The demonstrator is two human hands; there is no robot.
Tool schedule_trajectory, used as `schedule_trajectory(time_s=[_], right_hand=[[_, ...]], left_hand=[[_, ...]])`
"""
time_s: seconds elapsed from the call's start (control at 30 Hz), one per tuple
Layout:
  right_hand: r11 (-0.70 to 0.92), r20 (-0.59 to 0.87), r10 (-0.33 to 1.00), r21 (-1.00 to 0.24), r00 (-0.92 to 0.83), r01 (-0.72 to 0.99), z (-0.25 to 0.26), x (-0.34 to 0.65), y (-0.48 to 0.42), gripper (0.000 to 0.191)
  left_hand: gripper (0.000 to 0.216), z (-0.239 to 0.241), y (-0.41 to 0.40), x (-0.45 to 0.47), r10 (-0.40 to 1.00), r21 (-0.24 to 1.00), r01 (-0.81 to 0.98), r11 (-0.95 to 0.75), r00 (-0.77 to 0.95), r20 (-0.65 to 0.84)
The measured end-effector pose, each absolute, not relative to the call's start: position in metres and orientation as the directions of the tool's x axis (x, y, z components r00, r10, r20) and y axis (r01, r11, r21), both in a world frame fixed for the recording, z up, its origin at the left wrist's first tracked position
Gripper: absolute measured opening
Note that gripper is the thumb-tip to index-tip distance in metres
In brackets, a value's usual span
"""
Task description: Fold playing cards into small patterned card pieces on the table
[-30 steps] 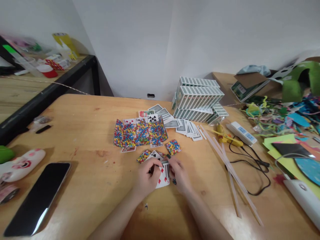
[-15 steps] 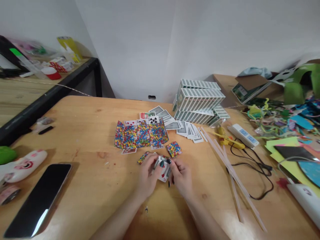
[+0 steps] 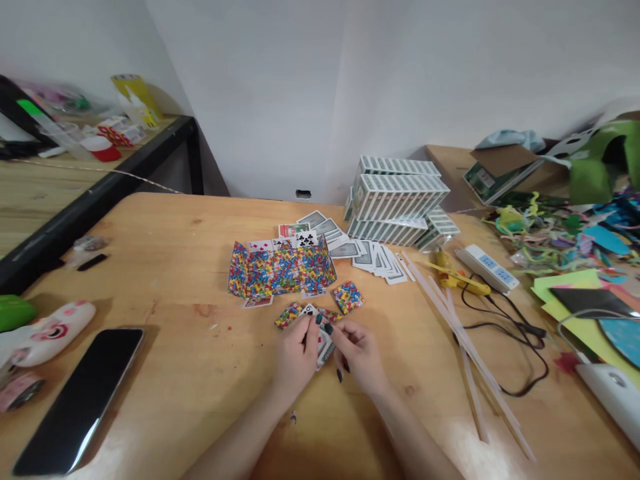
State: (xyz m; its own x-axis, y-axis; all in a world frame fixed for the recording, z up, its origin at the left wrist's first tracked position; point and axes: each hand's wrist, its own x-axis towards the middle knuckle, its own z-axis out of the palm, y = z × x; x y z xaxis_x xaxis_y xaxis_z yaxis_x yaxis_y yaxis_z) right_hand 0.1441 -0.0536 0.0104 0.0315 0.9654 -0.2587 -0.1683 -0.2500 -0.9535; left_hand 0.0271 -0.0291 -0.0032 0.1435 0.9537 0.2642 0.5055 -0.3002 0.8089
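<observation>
My left hand (image 3: 296, 355) and my right hand (image 3: 361, 351) meet at the middle of the wooden table (image 3: 165, 227), both pinching a small folded playing card (image 3: 324, 347) between them. Just beyond my fingers lie small pieces covered in multicoloured paper (image 3: 349, 297), one of them (image 3: 287, 315) to the left. Farther back stands a longer folded strip of cards with the same multicoloured covering (image 3: 280, 270). Loose green-backed playing cards (image 3: 373, 255) lie spread behind it.
Stacked green card boxes (image 3: 397, 200) stand at the back. Glue sticks (image 3: 465, 347), a yellow glue gun (image 3: 453, 277), a power strip (image 3: 487, 265) and black cable (image 3: 510, 333) lie to the right, with craft scraps (image 3: 565, 240) beyond. A black phone (image 3: 75, 400) and a pink-white mask (image 3: 47, 327) lie at left.
The card between my hands has been folded smaller and turned edge-on; a second ago its red diamond face lay flat and showed. My hands stayed in the same spot.
</observation>
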Motion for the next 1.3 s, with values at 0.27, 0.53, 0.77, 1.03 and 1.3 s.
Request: schedule_trajectory(time_s=[0.27, 0.53, 0.77, 1.03, 1.3], right_hand=[[-0.307, -0.308, 0.951, -0.945, -0.012, -0.114, 0.01, 0.142, -0.052, 0.033], [-0.315, -0.32, 0.944, -0.946, 0.074, -0.07, 0.007, 0.134, -0.054, 0.021], [-0.297, -0.304, 0.944, -0.952, 0.131, -0.067, 0.005, 0.129, -0.056, 0.015], [-0.28, -0.282, 0.959, -0.957, 0.016, -0.072, 0.008, 0.134, -0.056, 0.02], [-0.233, -0.225, 0.966, -0.971, -0.13, -0.048, 0.009, 0.139, -0.056, 0.031]], left_hand=[[0.019, -0.002, -0.024, 0.021, 0.833, 0.644, 0.528, -0.554, 0.35, 0.429], [0.02, -0.01, -0.025, 0.021, 0.817, 0.572, 0.586, -0.574, 0.368, 0.443], [0.019, -0.007, -0.027, 0.022, 0.823, 0.573, 0.593, -0.565, 0.36, 0.439], [0.022, 0.001, -0.025, 0.02, 0.845, 0.606, 0.592, -0.531, 0.32, 0.428], [0.021, 0.001, -0.023, 0.018, 0.86, 0.625, 0.595, -0.505, 0.289, 0.42]])
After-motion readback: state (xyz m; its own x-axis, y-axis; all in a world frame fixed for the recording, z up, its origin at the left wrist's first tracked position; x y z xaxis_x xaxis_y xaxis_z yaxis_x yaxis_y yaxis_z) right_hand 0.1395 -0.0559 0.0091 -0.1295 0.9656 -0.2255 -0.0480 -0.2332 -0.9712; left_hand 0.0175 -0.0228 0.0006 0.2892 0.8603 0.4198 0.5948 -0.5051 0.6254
